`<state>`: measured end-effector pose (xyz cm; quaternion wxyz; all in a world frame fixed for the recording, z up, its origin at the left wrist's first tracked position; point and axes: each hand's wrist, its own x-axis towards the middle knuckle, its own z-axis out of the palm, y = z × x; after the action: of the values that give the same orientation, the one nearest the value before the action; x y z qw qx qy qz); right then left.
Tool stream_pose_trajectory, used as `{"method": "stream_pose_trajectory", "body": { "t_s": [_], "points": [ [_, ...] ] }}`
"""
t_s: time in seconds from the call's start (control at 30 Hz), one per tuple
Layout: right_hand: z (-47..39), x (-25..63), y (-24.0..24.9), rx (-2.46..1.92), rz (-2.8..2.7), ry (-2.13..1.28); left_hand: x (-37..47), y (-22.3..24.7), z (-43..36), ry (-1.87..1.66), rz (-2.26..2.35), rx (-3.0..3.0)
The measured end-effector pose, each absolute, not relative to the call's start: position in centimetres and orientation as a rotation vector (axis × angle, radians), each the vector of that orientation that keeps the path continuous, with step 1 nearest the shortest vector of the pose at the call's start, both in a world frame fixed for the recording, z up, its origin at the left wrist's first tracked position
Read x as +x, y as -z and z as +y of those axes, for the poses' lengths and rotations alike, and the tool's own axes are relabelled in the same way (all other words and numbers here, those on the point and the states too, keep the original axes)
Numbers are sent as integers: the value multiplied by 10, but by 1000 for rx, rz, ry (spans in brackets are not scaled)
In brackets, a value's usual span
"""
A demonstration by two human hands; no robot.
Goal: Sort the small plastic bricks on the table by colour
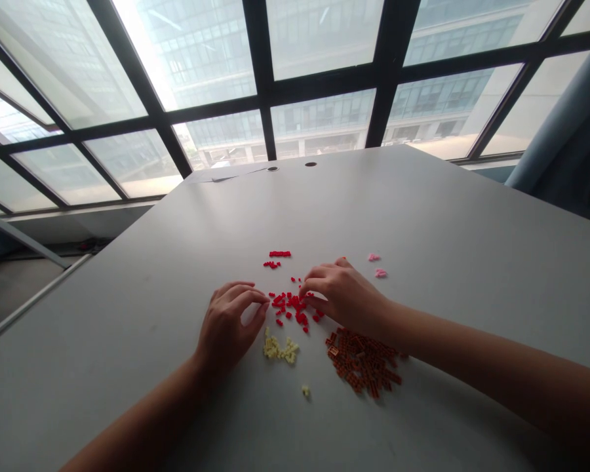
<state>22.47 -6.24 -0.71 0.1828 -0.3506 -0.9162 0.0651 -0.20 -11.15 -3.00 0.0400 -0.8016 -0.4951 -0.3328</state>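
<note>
Red pieces (289,305) lie loosely scattered on the white table (147,308), between the two hands. The left hand (231,321) has its thumb and index fingertips together at the pile's left edge; whether a piece is pinched there, I cannot tell. To the right of that hand and nearer the person are pale yellow pieces (280,349), with a small yellow cluster (305,391) apart from them. Beyond its fingertips lies a red row (280,254). The right hand (347,295) reaches into the pile's right side, its grip unclear. Brown pieces (364,360) are heaped just nearer the person than it; pink pieces (381,273) lie beyond its wrist.
</note>
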Motion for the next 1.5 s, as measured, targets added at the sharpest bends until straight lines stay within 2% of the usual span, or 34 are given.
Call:
{"method": "stream_pose_trajectory", "body": {
  "t_s": [0.37,1.3,1.5],
  "points": [
    [-58,235,13,-1027,-2455,-247,-2,30,-111,1017,-1517,-2468],
    [-57,233,9,-975,-2584,-269,1,28,-113,1045,-1530,-2454],
    [-26,228,5,-1045,-2456,-239,-1,30,-112,1029,-1532,-2465]
  ]
}}
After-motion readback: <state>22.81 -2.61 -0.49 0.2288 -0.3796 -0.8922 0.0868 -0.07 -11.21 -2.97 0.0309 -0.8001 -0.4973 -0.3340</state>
